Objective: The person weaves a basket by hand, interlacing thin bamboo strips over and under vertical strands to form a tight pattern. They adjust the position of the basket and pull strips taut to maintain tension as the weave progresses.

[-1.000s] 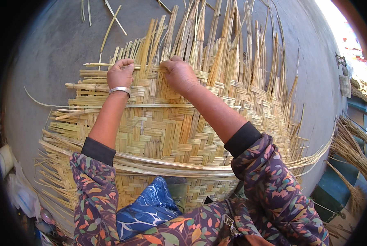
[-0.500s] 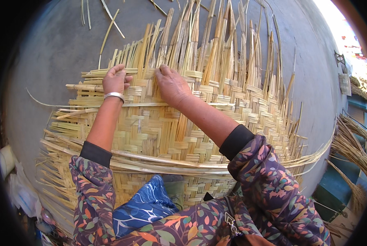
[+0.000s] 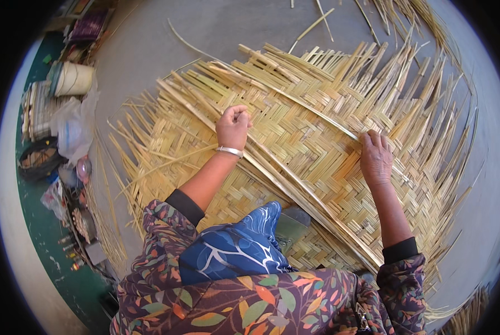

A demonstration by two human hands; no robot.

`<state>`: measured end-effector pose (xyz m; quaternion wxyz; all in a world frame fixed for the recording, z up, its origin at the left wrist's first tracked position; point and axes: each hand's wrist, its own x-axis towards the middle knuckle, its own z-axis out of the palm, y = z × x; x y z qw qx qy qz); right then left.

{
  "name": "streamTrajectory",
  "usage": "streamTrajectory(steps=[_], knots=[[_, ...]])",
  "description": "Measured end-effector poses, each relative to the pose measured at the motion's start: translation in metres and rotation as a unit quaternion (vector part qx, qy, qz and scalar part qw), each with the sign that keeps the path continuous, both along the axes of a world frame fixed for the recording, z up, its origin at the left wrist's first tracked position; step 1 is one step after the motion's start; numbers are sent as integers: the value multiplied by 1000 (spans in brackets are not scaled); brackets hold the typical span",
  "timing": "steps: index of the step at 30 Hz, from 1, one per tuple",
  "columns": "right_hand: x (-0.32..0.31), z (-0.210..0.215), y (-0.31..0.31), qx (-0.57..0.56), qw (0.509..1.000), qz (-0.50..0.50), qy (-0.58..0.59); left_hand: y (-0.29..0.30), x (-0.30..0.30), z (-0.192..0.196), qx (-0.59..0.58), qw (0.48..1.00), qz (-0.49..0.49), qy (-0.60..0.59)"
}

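At three o'clock, right hand (image 3: 376, 156): fingers bent down at the long strip (image 3: 317, 113), thumb hidden, so cannot tell if the grip pinches or just presses; probably there to control the strip's line, which runs up to eleven. Just off centre toward eleven, left hand (image 3: 232, 128): loosely curled, nearly closed, over the strip bundle (image 3: 294, 181); cannot tell if that grip has anything. Woven mat (image 3: 311, 145) lies under both hands, across the centre, on the grey floor (image 3: 127, 72), likely for room to spread its loose ends. Bundle crosses it, ten-thirty to four. Knee in blue cloth (image 3: 227, 245) and shoe (image 3: 291, 226) at five to seven, perhaps steadying the mat. Loose strips (image 3: 312, 29) toward one; bucket (image 3: 74, 78) and plastic bag (image 3: 74, 128) nine to ten, clear of the mat, maybe for working space.
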<state>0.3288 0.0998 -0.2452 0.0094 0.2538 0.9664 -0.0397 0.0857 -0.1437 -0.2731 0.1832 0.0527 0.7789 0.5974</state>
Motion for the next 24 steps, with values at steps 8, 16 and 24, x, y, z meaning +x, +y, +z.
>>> streamTrajectory(steps=[8, 16, 24], knots=[[-8, 22, -16, -126, 992, -28, 7, -198, -40, -60, -304, 901, 306, 55], [23, 20, -52, -439, 891, -112, 9, -232, -70, -53, -100, 850, 454, -245], [28, 13, -55, -518, 839, -164, 7, -210, -87, -5, -26, 864, 492, -103]])
